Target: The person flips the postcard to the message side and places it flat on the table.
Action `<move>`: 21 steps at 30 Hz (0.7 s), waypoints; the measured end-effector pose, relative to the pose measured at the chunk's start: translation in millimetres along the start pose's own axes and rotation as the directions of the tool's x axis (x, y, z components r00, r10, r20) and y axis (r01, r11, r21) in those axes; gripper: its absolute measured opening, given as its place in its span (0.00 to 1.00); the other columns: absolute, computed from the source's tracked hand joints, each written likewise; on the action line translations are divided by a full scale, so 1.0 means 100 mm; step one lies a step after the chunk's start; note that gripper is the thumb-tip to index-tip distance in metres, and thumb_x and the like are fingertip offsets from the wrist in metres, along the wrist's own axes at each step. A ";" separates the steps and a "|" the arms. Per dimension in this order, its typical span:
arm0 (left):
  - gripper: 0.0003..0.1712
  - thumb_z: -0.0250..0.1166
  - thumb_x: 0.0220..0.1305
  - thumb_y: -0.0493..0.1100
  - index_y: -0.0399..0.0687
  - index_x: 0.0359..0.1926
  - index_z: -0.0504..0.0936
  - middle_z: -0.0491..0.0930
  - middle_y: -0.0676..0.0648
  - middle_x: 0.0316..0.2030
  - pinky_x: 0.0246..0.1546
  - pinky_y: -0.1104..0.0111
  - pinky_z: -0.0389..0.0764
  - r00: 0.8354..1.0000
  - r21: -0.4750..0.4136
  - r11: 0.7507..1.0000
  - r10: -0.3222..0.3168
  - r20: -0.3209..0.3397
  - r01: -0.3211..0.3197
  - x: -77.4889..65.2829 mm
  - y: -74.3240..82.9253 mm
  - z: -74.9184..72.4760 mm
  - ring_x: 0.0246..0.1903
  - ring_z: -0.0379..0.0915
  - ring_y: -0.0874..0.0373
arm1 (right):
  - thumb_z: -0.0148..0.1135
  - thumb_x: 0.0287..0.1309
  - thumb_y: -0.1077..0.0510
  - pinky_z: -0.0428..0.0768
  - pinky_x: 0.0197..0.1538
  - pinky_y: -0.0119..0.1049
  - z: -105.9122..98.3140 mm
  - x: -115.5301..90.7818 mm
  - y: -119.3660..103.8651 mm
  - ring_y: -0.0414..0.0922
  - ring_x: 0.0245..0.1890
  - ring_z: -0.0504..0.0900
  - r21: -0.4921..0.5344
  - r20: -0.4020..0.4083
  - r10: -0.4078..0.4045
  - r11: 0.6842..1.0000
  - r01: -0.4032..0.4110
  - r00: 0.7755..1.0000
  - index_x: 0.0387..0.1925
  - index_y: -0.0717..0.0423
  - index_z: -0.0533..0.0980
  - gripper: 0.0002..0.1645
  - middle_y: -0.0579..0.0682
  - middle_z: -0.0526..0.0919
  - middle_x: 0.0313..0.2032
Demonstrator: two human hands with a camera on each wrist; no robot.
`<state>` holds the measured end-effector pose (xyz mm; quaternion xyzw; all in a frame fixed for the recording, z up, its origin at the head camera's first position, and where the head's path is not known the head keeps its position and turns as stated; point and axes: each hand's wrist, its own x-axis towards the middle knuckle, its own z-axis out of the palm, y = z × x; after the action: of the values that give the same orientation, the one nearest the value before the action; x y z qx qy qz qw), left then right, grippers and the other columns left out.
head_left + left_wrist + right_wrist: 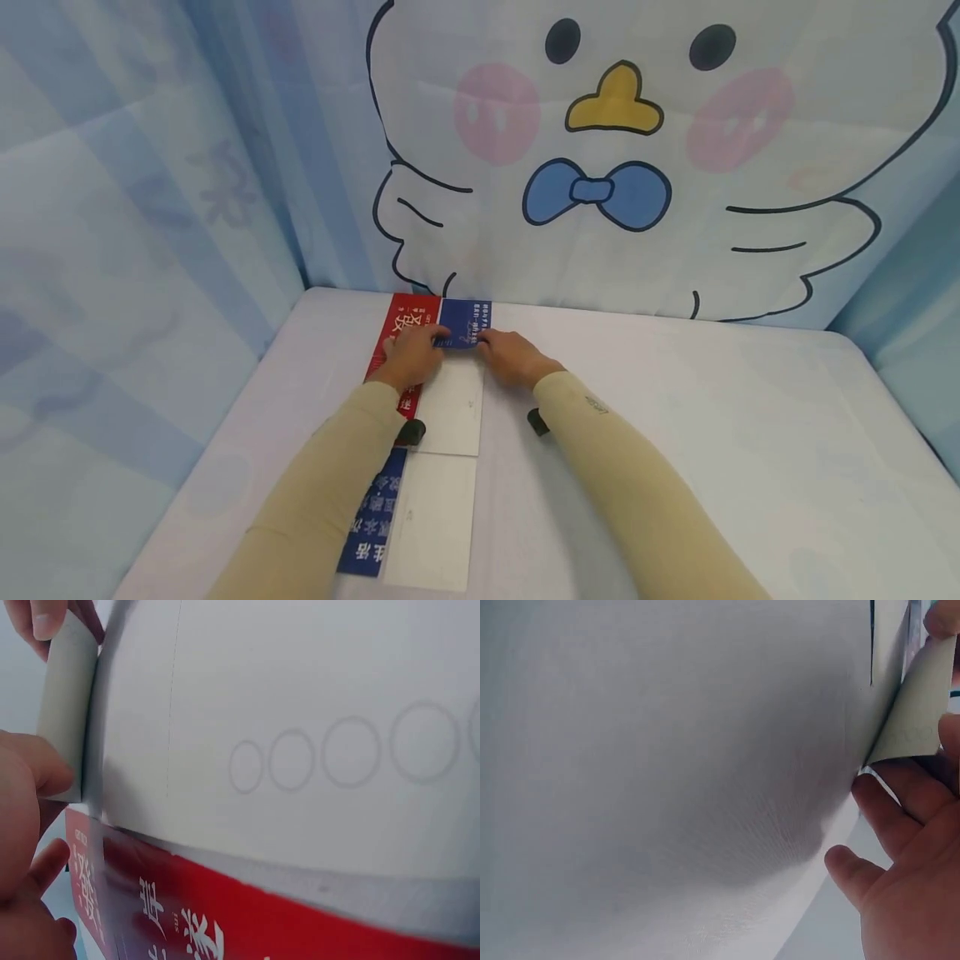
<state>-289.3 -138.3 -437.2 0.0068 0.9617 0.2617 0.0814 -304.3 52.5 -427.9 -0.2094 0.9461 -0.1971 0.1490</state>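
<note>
A paper sheet [450, 408] lies white side up, its far end bent back over toward me to show a blue printed face [462, 321]. My left hand [414, 357] pinches the left corner of this flap, thumb on the pale inner side [69, 697] in the left wrist view. At the other corner, my right hand [513, 358] pinches the flap, two lower fingers spread apart in the right wrist view. A red strip with pale characters [411, 312] lies along the sheet's left side, partly hidden beneath my left hand.
Nearer me lie a second white sheet [431, 521] and a blue strip with white characters [372, 517], partly covered by my left sleeve [322, 483]. The white table [712, 433] ends at a printed curtain [600, 258] behind the papers.
</note>
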 end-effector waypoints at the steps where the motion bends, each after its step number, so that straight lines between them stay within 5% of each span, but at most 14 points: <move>1: 0.26 0.60 0.69 0.40 0.53 0.67 0.75 0.71 0.43 0.66 0.67 0.39 0.46 1.000 -0.005 1.000 0.002 -0.018 -0.002 0.00 0.01 0.00 0.69 0.56 0.44 | 0.39 0.79 0.51 0.64 0.71 0.47 -0.01 -0.01 0.00 0.55 0.67 0.70 0.001 -0.009 -0.006 1.000 0.006 1.000 0.70 0.60 0.66 0.27 0.59 0.74 0.65; 10: 0.22 0.62 0.68 0.36 0.49 0.62 0.77 0.81 0.47 0.56 0.65 0.43 0.51 0.991 -0.091 0.996 0.014 -0.135 -0.026 0.00 0.00 -0.03 0.65 0.65 0.49 | 0.54 0.70 0.42 0.65 0.70 0.48 -0.03 -0.06 -0.05 0.54 0.67 0.69 0.107 -0.050 -0.001 0.994 0.006 0.999 0.71 0.58 0.66 0.37 0.58 0.72 0.67; 14: 0.21 0.63 0.67 0.36 0.47 0.61 0.77 0.82 0.47 0.53 0.64 0.44 0.54 0.981 -0.135 0.989 0.026 -0.193 -0.053 -0.01 0.03 -0.06 0.62 0.68 0.50 | 0.58 0.67 0.52 0.65 0.70 0.47 -0.03 -0.04 -0.05 0.54 0.66 0.70 0.154 -0.107 0.031 0.988 -0.014 0.994 0.72 0.60 0.65 0.35 0.58 0.71 0.67; 21: 0.17 0.62 0.70 0.38 0.46 0.58 0.79 0.83 0.45 0.52 0.63 0.49 0.57 0.975 -0.220 0.971 0.046 -0.217 -0.095 -0.09 0.11 -0.13 0.57 0.70 0.50 | 0.50 0.67 0.66 0.73 0.64 0.46 -0.04 -0.03 -0.05 0.53 0.58 0.77 0.266 -0.252 0.137 0.962 -0.068 0.958 0.68 0.62 0.68 0.28 0.59 0.79 0.59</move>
<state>-282.9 -135.8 -419.5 0.0039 0.9273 0.3730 -0.0297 -301.2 50.6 -421.9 -0.1103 0.9341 -0.3351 0.0555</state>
